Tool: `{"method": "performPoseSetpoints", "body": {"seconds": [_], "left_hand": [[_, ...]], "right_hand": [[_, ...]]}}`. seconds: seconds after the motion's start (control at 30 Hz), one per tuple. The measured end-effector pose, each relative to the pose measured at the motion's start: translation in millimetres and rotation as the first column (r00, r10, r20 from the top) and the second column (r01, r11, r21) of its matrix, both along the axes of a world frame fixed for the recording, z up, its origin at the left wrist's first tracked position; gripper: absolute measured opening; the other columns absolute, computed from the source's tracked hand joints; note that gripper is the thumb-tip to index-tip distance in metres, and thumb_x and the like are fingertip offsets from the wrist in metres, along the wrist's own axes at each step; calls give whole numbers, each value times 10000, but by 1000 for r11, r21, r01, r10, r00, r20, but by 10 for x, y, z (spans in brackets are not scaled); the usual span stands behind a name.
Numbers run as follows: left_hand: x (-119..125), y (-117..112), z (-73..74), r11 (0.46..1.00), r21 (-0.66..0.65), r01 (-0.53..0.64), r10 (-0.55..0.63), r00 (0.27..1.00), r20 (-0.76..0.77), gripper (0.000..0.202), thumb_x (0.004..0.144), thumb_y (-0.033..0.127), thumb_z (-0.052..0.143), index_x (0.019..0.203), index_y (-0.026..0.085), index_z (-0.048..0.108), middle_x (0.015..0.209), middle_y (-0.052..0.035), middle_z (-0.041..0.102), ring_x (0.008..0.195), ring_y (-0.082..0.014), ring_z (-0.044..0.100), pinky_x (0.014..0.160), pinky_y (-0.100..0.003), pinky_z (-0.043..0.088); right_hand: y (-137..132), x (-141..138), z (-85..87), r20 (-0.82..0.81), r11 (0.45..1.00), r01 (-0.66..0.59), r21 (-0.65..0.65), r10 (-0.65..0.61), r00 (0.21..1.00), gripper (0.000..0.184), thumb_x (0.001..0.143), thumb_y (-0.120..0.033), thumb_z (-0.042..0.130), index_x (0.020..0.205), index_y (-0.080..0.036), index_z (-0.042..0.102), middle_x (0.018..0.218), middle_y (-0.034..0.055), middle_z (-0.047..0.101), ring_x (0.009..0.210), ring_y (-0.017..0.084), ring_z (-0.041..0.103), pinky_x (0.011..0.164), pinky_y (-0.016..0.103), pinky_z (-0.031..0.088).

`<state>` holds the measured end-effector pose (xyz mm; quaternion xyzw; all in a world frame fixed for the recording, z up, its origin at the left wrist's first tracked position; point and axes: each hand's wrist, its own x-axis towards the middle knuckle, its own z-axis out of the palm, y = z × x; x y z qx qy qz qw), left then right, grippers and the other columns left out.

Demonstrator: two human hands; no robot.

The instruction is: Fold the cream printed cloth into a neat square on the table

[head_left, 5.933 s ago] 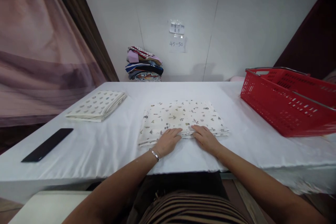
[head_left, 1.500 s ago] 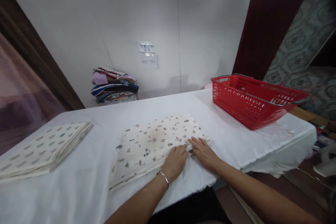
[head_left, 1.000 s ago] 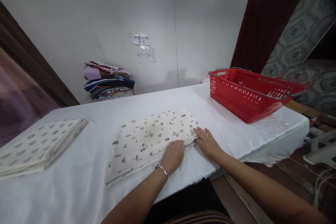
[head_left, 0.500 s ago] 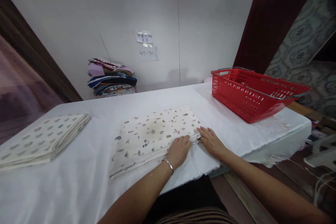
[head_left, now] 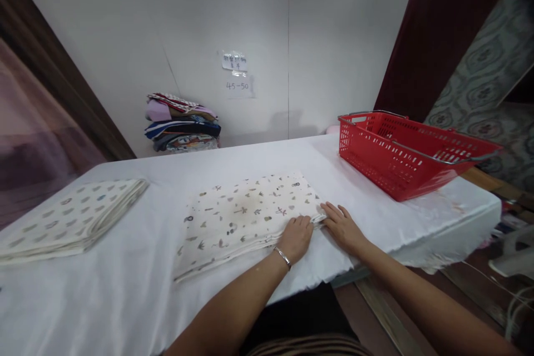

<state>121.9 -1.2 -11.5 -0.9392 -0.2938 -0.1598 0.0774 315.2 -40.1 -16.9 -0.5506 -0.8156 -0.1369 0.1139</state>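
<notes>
A folded cream cloth (head_left: 250,208) printed with small plants and figures lies flat on the white-covered table in front of me. My left hand (head_left: 296,238), with a silver bracelet at its wrist, has its fingers curled over the near edge of the stacked layers. Its thumb is hidden. At the near right corner my right hand (head_left: 342,229) grips the same edge, its outer fingers a little spread. Between the hands the layers bunch slightly. To the left rests another folded cream cloth (head_left: 79,211) with grey heart-like prints, apart from both hands.
On the right of the table (head_left: 267,158) stands a red plastic basket (head_left: 375,161) with metal handles. A pile of folded fabrics (head_left: 183,125) sits against the wall beyond the far edge. Paper signs (head_left: 237,86) hang on the wall. A brown curtain (head_left: 54,61) hangs at left.
My left hand has slid a little rightward along the near edge, closer to my right hand. My right hand stays at the corner. The view has shifted slightly.
</notes>
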Motion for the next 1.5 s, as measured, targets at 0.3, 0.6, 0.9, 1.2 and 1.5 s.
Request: {"method": "performPoseSetpoints", "body": {"seconds": [0.3, 0.6, 0.9, 1.2, 1.5], "left_hand": [[34, -4, 34, 1000, 24, -16, 16, 1000, -24, 187, 857, 145, 369, 925, 161, 543, 1114, -73, 524, 933, -187, 483, 766, -331, 392], [209, -16, 88, 996, 39, 84, -82, 995, -56, 236, 878, 153, 341, 1039, 173, 512, 1108, -65, 526, 968, -178, 471, 787, -325, 372], [256, 8, 46, 997, 55, 60, -57, 997, -55, 210, 862, 138, 374, 1004, 159, 526, 1190, -75, 495, 1014, -186, 459, 801, -325, 372], [316, 21, 121, 988, 88, 129, -122, 990, -73, 246, 890, 158, 322, 943, 145, 563, 1162, -82, 503, 1020, -194, 446, 797, -334, 364], [305, 19, 120, 985, 122, 123, -116, 991, -63, 248, 883, 150, 331, 1038, 165, 524, 1234, -86, 466, 1029, -190, 439, 805, -343, 353]], "right_hand": [[-16, 99, 38, -4, 999, -34, 19, 34, 999, 255, 877, -122, 365, 972, -175, 596, 1377, 78, 382, 1306, 215, 245, 1030, 458, 218], [-26, 148, 20, -45, 999, -26, 26, 27, 999, 228, 846, -126, 404, 958, -183, 594, 1429, 110, 271, 1321, 255, 201, 984, 475, 287], [-23, 197, -2, -63, 1000, -11, -21, 10, 998, 237, 874, -163, 408, 1037, -197, 577, 1409, 118, 313, 1298, 248, 262, 969, 459, 308], [-27, 221, -25, -47, 999, 35, 22, -34, 998, 247, 854, -130, 420, 1026, -184, 588, 1403, 130, 319, 1296, 261, 267, 965, 482, 313], [-26, 297, -15, -131, 999, -37, 16, 39, 991, 238, 861, -170, 450, 1057, -202, 580, 1413, 114, 305, 1299, 232, 263, 959, 422, 361]]}}
